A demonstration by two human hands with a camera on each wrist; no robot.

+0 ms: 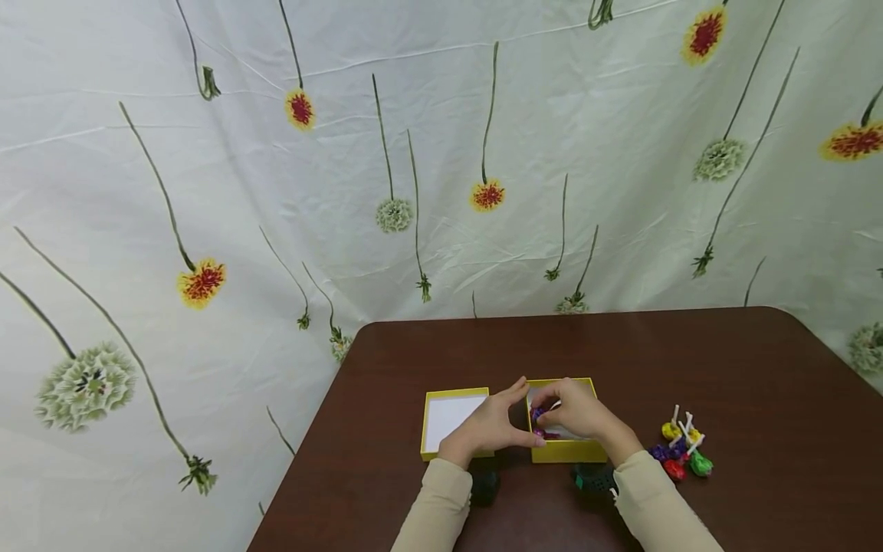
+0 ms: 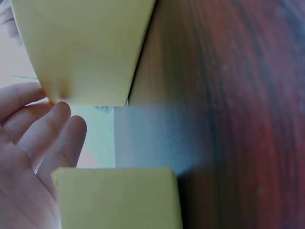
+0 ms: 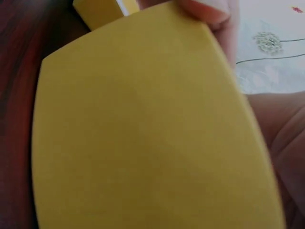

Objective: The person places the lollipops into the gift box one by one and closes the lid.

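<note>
A yellow box with a white inside stands on the table, with purple- and pink-wrapped lollipops at its left end. My left hand is at the box's left side, thumb at the near corner. In the left wrist view, its fingers are extended and fingertips touch the box's edge. Over the box's inside, my right hand has its thumb and fingers curled around a purple lollipop, partly hidden by them. In the right wrist view, the box wall hides most of that hand.
Left of the box lies a shallow yellow lid, its white inside facing up. Several lollipops in yellow, purple, red and green wrappers lie in a pile on the right. Behind the brown table hangs a flowered white cloth.
</note>
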